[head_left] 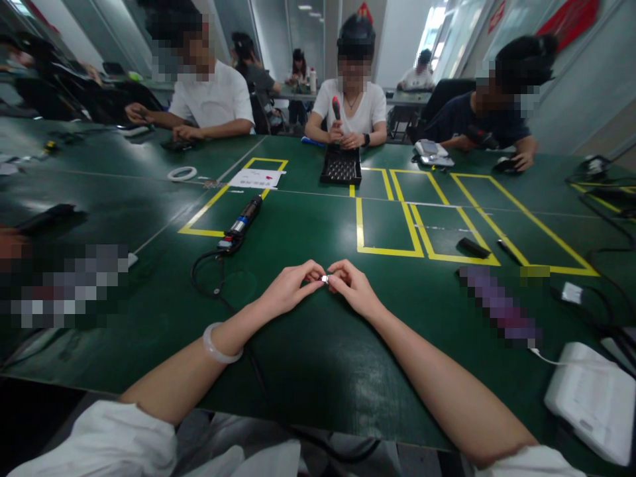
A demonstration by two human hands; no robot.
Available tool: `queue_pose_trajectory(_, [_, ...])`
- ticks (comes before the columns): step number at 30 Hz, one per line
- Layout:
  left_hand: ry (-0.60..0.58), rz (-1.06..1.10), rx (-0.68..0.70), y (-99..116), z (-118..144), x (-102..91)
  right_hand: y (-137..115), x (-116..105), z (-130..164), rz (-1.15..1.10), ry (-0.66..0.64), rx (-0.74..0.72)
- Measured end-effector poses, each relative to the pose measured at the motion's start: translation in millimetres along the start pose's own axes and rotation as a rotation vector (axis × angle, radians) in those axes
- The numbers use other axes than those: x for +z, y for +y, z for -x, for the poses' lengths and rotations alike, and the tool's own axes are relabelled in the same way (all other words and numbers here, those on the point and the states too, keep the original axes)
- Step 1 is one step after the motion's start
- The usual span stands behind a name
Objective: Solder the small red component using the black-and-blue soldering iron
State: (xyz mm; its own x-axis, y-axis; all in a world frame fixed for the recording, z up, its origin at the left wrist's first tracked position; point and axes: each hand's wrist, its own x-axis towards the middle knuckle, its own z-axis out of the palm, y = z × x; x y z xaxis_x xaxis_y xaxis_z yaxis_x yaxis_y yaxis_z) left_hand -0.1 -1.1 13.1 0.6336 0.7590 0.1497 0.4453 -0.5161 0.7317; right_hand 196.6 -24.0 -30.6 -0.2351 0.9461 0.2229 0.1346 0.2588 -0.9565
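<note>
My left hand (297, 285) and my right hand (350, 283) meet over the green table (318, 358), fingertips pinched together. Between them is a small silvery-white piece (324, 279), too small to name, gripped from both sides. The other fingers of each hand are curled inward. Left of my hands lies an electric screwdriver (244, 220) with a black and blue body, its cable looping back toward me.
Yellow tape outlines (390, 252) mark the table beyond my hands. Across it, a person holds a red-topped tool (336, 107) over a black tray (340, 173). A white box (593, 401) stands at right, near a blurred phone (497, 301). A tape roll (182, 173) lies far left.
</note>
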Motion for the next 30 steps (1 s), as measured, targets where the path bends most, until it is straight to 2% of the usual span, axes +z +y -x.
queue_pose_trajectory(4, [-0.029,-0.005,-0.004,-5.1,0.3,-3.4,0.1,2.4,-0.2,0.016,-0.027,-0.025])
queue_pose_trajectory(7, [-0.025,-0.092,-0.014,-12.8,-1.3,-16.9,0.7,2.8,-0.4,0.049,-0.026,-0.013])
queue_pose_trajectory(9, [0.101,-0.24,-0.046,-24.7,-2.2,-35.0,0.3,2.8,-0.5,0.069,-0.018,-0.002])
queue_pose_trajectory(11, [0.297,-0.463,-0.119,-44.3,-0.8,-59.1,-0.9,2.9,-0.6,0.081,-0.016,0.01])
queue_pose_trajectory(12, [0.386,-0.59,-0.181,-56.7,1.4,-72.2,-1.6,3.0,-0.7,0.086,-0.019,0.013])
queue_pose_trajectory(14, [0.453,-0.775,-0.367,-84.5,8.4,-97.7,-2.7,3.4,-0.8,0.092,-0.028,0.018])
queue_pose_trajectory(15, [0.449,-0.822,-0.466,-98.5,12.8,-109.1,-2.9,3.6,-0.9,0.095,-0.03,0.019])
queue_pose_trajectory(17, [0.353,-0.817,-0.598,-123.4,21.2,-127.6,-2.5,4.0,-1.0,0.101,-0.031,0.021])
queue_pose_trajectory(19, [0.252,-0.77,-0.635,-140.4,26.5,-139.6,-1.3,4.1,-1.1,0.104,-0.03,0.021])
queue_pose_trajectory(21, [0.205,-0.751,-0.615,-147.3,27.4,-144.9,-0.1,4.0,-1.1,0.103,-0.032,0.021])
queue_pose_trajectory(23, [0.207,-0.764,-0.597,-144.9,24.6,-144.1,0.5,3.8,-1.2,0.098,-0.032,0.018])
queue_pose_trajectory(27, [0.242,-0.777,-0.622,-123.9,16.3,-128.4,0.8,3.5,-1.4,0.102,-0.035,0.013])
queue_pose_trajectory(30, [0.22,-0.788,-0.587,-104.5,11.6,-110.1,1.4,3.5,-1.7,0.117,-0.033,0.008])
